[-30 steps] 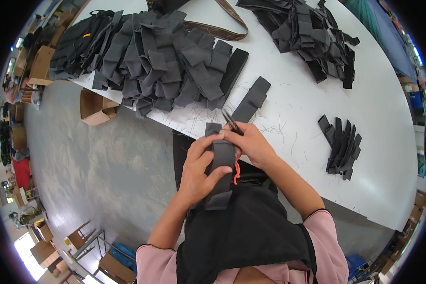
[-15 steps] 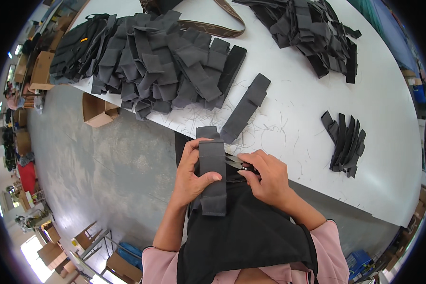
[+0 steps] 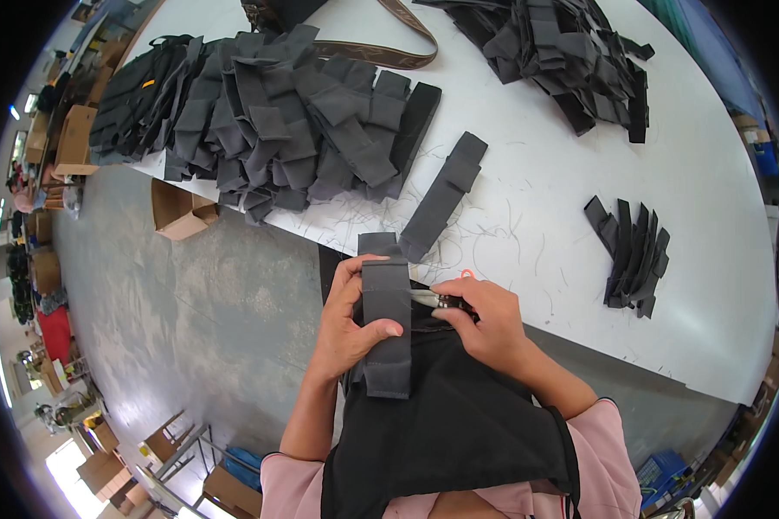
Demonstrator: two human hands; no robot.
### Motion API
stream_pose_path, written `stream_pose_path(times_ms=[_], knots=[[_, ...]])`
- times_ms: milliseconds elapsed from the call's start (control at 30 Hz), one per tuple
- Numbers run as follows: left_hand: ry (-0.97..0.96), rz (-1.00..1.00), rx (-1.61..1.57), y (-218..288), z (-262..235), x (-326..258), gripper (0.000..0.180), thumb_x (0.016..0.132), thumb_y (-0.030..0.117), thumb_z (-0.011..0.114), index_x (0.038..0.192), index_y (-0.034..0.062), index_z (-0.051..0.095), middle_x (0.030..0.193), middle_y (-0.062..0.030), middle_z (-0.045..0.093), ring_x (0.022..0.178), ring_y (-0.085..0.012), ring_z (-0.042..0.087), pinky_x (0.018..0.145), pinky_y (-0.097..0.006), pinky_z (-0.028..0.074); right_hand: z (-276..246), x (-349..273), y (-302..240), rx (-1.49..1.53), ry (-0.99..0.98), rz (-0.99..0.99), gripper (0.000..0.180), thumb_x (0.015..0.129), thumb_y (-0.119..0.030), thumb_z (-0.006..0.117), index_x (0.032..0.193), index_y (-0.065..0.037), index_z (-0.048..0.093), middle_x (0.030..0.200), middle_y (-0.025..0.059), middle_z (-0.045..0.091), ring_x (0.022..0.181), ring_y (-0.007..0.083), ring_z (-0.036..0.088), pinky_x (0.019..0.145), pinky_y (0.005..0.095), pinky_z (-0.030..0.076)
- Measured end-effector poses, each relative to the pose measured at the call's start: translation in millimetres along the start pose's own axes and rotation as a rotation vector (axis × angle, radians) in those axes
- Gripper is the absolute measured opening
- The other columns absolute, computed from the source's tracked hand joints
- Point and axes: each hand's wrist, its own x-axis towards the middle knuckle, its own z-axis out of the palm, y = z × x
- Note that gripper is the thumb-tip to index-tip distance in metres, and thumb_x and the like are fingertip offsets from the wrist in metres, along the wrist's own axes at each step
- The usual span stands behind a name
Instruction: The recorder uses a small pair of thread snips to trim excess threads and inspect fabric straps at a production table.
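Note:
My left hand (image 3: 348, 324) is closed on a dark grey folded fabric strip (image 3: 386, 303), its thumb lying across the front and its fingers behind. The strip is held upright in front of my black apron (image 3: 441, 424), just off the table's near edge. My right hand (image 3: 486, 322) grips a pair of thread snips (image 3: 448, 301), with an orange ring showing above the fingers. Their blades touch or nearly touch the right edge of the strip; whether they cut a thread is too small to tell. A single grey strip (image 3: 444, 197) lies on the table just beyond my hands.
The white table (image 3: 545, 233) carries a large heap of grey strips (image 3: 277, 130) at left, a dark pile (image 3: 563, 60) at far right and a small bundle (image 3: 636, 259) at right. Thread scraps litter the surface. A patterned strap (image 3: 389, 56) lies behind. An open cardboard box (image 3: 182, 212) stands below the table edge.
The snips' blades have come together at the strip's edge, and the orange ring now shows above my right hand. My left hand keeps its hold; the view has shifted slightly.

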Motion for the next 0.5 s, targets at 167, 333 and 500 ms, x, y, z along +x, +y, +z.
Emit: stream_pose_path(times_ms=[167,333,500], knots=[[0.0,-0.008,0.01,3.1,-2.4,-1.3,0.066,0.063,0.039,0.081,0.113,0.0013,0.059,0.124,-0.008,0.043,0.115,-0.0211,0.044,0.095,-0.033,0.038,-5.7,2.4,1.8,0.072,-0.076,0.116,0.024,0.072,-0.001,0.071,0.095,-0.001,0.063,0.082,0.0089,0.065,0.066,0.0198,0.06,0.061,0.0271,0.047],[-0.09,-0.016,-0.008,1.4,-1.7,-2.1,0.066,0.064,0.041,0.08,0.112,0.0018,0.059,0.125,-0.008,0.043,0.117,-0.0226,0.041,0.099,-0.034,0.034,-3.4,9.8,5.4,0.046,-0.15,0.017,0.021,0.073,-0.005,0.07,0.091,-0.003,0.061,0.079,0.0074,0.064,0.063,0.0221,0.059,0.057,0.0298,0.046],[-0.135,0.0,0.004,1.0,-8.0,-2.9,0.066,0.062,0.04,0.081,0.111,0.0015,0.059,0.127,-0.0081,0.044,0.118,-0.024,0.04,0.1,-0.036,0.033,-10.8,15.4,2.9,-0.011,-0.205,-0.053,0.023,0.073,-0.007,0.07,0.093,-0.006,0.058,0.076,0.0053,0.063,0.065,0.025,0.059,0.059,0.0336,0.046]])
